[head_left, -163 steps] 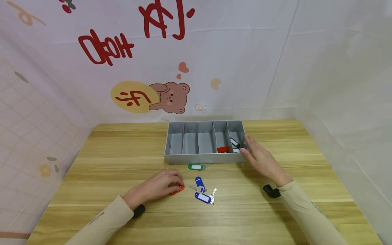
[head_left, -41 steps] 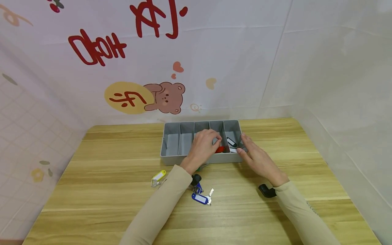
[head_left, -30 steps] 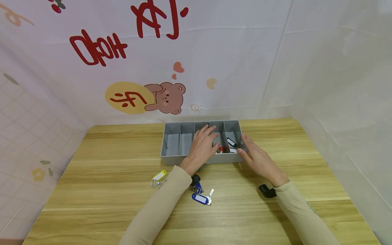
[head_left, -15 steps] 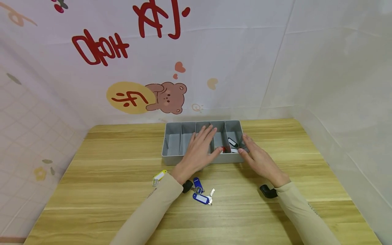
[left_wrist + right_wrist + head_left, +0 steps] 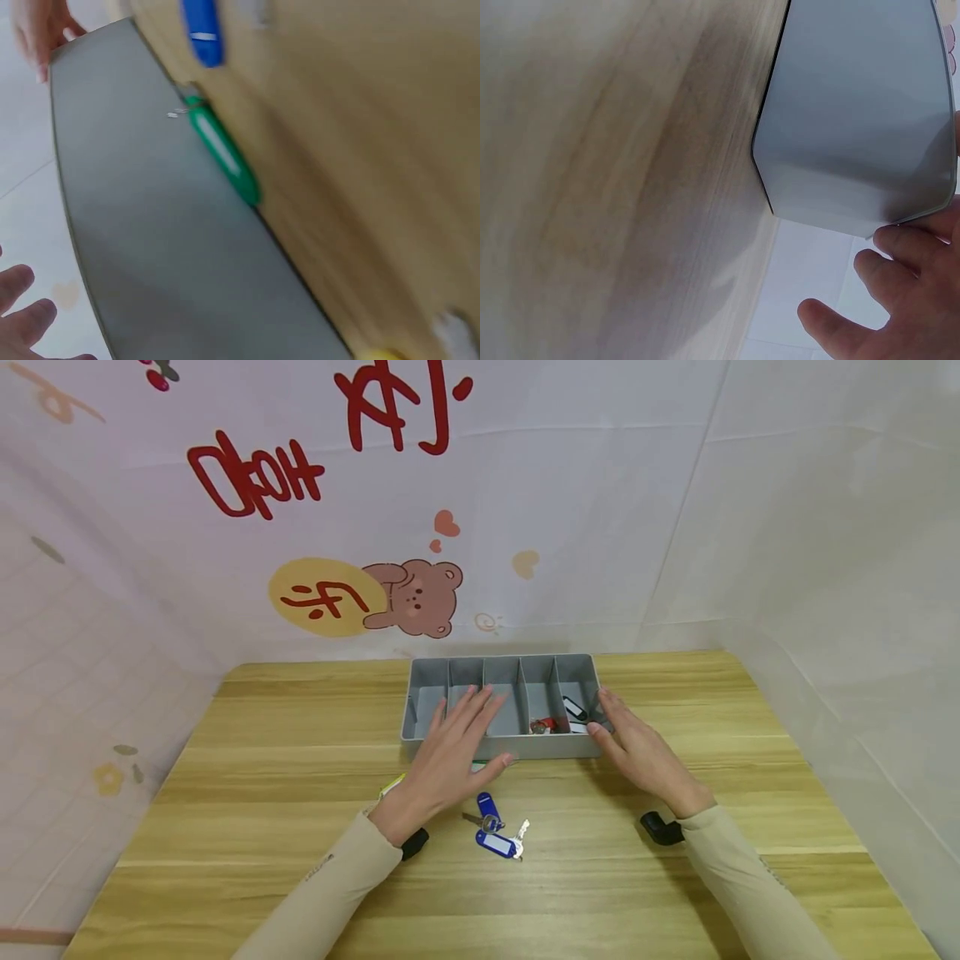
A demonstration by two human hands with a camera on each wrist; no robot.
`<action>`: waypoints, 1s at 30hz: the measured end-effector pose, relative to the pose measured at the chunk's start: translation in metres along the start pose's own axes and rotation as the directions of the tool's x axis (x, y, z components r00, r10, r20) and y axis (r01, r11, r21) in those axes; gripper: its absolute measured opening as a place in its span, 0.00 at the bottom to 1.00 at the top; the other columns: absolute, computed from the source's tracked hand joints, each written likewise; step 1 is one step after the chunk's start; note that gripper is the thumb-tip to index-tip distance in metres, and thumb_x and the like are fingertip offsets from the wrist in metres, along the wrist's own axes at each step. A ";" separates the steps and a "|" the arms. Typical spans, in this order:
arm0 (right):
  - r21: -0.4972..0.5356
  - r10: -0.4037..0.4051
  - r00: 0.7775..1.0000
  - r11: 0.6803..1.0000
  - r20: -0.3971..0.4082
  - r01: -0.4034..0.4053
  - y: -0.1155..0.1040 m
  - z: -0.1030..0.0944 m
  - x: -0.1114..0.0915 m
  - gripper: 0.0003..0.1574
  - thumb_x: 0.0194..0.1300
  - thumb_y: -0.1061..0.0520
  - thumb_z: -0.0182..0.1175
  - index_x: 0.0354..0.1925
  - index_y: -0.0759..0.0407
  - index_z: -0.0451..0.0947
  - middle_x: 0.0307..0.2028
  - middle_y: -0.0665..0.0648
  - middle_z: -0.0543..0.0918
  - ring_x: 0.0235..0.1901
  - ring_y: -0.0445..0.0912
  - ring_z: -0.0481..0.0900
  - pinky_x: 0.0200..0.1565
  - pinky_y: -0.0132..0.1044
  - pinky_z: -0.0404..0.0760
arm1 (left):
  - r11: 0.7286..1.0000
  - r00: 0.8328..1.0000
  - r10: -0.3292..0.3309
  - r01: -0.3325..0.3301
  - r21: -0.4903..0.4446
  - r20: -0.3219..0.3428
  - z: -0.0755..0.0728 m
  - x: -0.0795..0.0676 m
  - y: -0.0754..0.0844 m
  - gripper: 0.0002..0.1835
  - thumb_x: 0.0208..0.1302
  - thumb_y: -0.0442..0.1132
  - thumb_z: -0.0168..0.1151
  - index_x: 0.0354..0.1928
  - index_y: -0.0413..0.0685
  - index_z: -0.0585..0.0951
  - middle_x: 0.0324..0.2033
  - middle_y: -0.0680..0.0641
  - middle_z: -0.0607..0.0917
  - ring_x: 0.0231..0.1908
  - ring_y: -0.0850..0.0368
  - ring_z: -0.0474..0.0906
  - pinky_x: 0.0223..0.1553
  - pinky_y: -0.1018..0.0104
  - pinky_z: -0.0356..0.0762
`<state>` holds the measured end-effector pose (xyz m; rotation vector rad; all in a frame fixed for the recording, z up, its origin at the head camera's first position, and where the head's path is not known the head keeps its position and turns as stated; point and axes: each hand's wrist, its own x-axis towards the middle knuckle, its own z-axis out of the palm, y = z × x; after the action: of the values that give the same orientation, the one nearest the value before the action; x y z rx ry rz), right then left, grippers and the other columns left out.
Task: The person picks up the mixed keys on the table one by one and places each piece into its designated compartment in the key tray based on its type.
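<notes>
Tray at back of table, right hand straight-fingered against its right end, likely steadying it; left hand spread over tray front, holding nothing. Red tag in fourth compartment from left, black tag in fifth, apparently grouped by colour; blue tags, green tag, yellow tag in front. Labels unreadable; red characters on wall

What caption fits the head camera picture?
Left hand open, right hand touching gray tray, two blue key tags on table.

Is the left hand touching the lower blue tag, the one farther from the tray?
Apart. The head view shows bare tabletop between the left hand and that blue tag.
</notes>
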<state>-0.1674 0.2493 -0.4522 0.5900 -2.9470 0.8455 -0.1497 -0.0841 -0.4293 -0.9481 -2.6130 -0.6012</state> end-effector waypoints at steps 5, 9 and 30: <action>0.006 0.001 1.000 1.000 0.003 -0.001 0.001 -0.001 -0.001 0.47 0.83 0.40 0.46 0.81 0.67 0.45 0.81 0.64 0.49 0.79 0.64 0.50 0.73 0.64 0.55 | 0.995 0.999 0.043 -0.044 0.088 0.011 -0.004 -0.021 -0.006 0.42 0.71 0.61 0.58 0.80 0.48 0.62 0.79 0.42 0.61 0.79 0.40 0.53 0.73 0.29 0.47; 0.010 0.004 1.000 1.000 0.007 -0.004 0.001 0.000 -0.002 0.47 0.83 0.40 0.46 0.82 0.66 0.45 0.81 0.64 0.48 0.79 0.64 0.49 0.73 0.64 0.55 | 0.988 0.998 0.064 -0.065 0.143 0.015 -0.009 -0.036 -0.010 0.41 0.71 0.62 0.58 0.78 0.46 0.66 0.78 0.41 0.63 0.77 0.38 0.57 0.72 0.28 0.50; 0.011 -0.005 1.000 1.000 -0.002 0.005 -0.002 0.000 -0.002 0.46 0.83 0.41 0.46 0.81 0.68 0.46 0.81 0.67 0.50 0.79 0.65 0.49 0.73 0.64 0.55 | 0.994 0.999 0.037 -0.038 0.102 0.014 -0.036 -0.098 -0.039 0.42 0.77 0.69 0.42 0.76 0.44 0.68 0.77 0.42 0.64 0.76 0.39 0.59 0.74 0.33 0.48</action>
<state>-0.1654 0.2486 -0.4516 0.5969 -2.9399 0.8617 -0.0980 -0.1811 -0.4491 -0.9691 -2.6025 -0.4494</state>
